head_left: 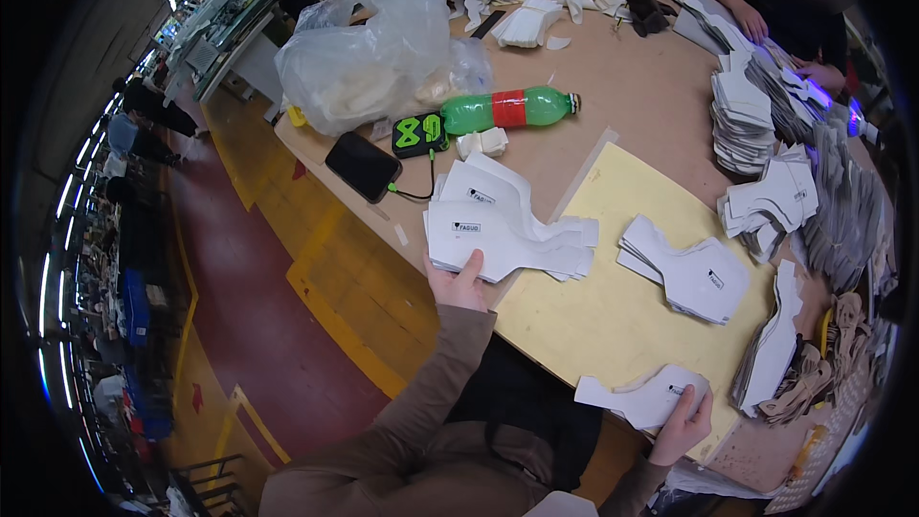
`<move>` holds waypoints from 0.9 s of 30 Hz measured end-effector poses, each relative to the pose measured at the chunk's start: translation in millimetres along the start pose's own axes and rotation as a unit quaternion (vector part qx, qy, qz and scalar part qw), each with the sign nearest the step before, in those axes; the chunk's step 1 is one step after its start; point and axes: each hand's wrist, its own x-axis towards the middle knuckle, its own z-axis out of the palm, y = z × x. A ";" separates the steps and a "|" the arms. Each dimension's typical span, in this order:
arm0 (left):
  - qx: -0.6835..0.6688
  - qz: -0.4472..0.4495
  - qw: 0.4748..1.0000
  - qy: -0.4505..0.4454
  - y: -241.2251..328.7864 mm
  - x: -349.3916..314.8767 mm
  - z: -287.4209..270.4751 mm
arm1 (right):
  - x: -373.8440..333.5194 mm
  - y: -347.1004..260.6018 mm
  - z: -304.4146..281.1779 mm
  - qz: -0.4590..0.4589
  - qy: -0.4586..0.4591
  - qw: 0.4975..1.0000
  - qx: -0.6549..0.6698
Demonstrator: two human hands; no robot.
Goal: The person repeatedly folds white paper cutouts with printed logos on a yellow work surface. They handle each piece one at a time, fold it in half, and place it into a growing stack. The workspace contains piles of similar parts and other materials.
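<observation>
My left hand (459,287) grips the lower edge of a fanned stack of white cut pieces (517,241), shaped like shoe-upper parts with a small dark printed label. Its thumb lies on top and the fingers are mostly underneath. Near the table's front edge, my right hand (682,426) pinches a similar white cut piece (637,402) by its wide end, thumb on top. Whether it is one layer or more I cannot tell. Between and beyond the hands, a small pile of the same pieces (694,273) lies on a yellow board (632,187).
Stacked white pieces (742,120) and grey strips line the table's right side; tan pieces (833,364) lie nearer. Behind my left hand are a phone (364,167), a cabled power bank (418,135), a green bottle (507,109) and a plastic bag (359,53). A co-worker's hand (751,24) rests at far right.
</observation>
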 end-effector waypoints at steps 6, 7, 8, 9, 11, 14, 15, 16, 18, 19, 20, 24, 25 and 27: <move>0.001 0.006 1.000 0.000 0.4 -1.5 -0.4 | 0.2 1.2 1.1 -0.010 0.004 1.000 -0.002; 0.001 0.009 1.000 -0.001 0.3 -1.8 -0.5 | 0.1 1.3 1.0 -0.007 0.004 1.000 0.001; 0.001 0.012 1.000 -0.001 0.1 -2.0 -0.6 | 0.0 1.5 0.9 -0.008 0.004 1.000 0.000; 0.001 0.015 1.000 -0.002 -0.2 -2.3 -0.7 | 0.0 1.8 0.8 -0.008 0.004 1.000 -0.001; 0.003 0.022 1.000 -0.001 -0.6 -2.6 -0.8 | 0.3 2.7 0.5 -0.012 0.004 1.000 -0.002; 0.003 0.020 1.000 -0.003 -0.5 -2.4 -0.2 | 0.8 4.1 0.4 -0.016 0.004 1.000 -0.005; 0.003 0.017 1.000 -0.003 -0.4 -2.4 0.0 | 0.9 4.4 0.4 -0.015 0.004 1.000 -0.006; 0.002 0.020 1.000 -0.003 -0.5 -2.4 0.2 | 0.9 4.7 0.4 -0.014 0.003 1.000 -0.008; -0.002 0.027 1.000 -0.006 -1.3 -2.6 0.1 | 0.6 5.0 0.3 -0.010 0.004 1.000 -0.008; 0.001 0.025 1.000 -0.002 -1.8 -2.6 -0.3 | 0.5 5.1 0.2 -0.008 0.004 1.000 -0.008; 0.003 0.026 1.000 -0.003 -2.2 -2.3 -0.9 | 0.4 5.2 0.2 -0.007 0.004 1.000 -0.005; 0.013 0.019 1.000 -0.007 -1.9 -0.9 -2.6 | 0.5 5.6 -0.2 -0.001 0.001 1.000 -0.004; 0.048 0.041 0.998 -0.011 -0.6 -0.5 -2.3 | 0.4 5.7 -0.2 0.000 -0.001 1.000 -0.006; 0.127 0.069 0.989 -0.005 2.9 -1.8 -0.2 | 0.2 5.8 -0.3 -0.004 0.002 1.000 -0.001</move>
